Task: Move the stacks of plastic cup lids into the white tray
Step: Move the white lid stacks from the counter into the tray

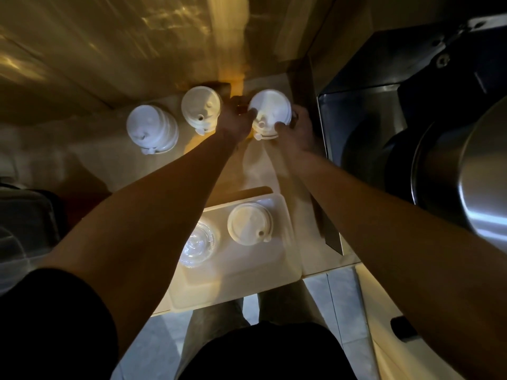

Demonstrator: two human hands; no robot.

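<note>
Both hands, left hand point(237, 117) and right hand point(297, 127), fingers clamped round the tall white plastic lid stack point(270, 112) at 12 o'clock; next, lift clear toward the white rectangular tray point(247, 275) at 6.

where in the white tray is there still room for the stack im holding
The near half of the white rectangular plastic tray is bare, from its front rim up to the clear lid stack and the white lid stack. The far half is crowded by those two. Both the left hand and right hand grip the white stack.
</note>
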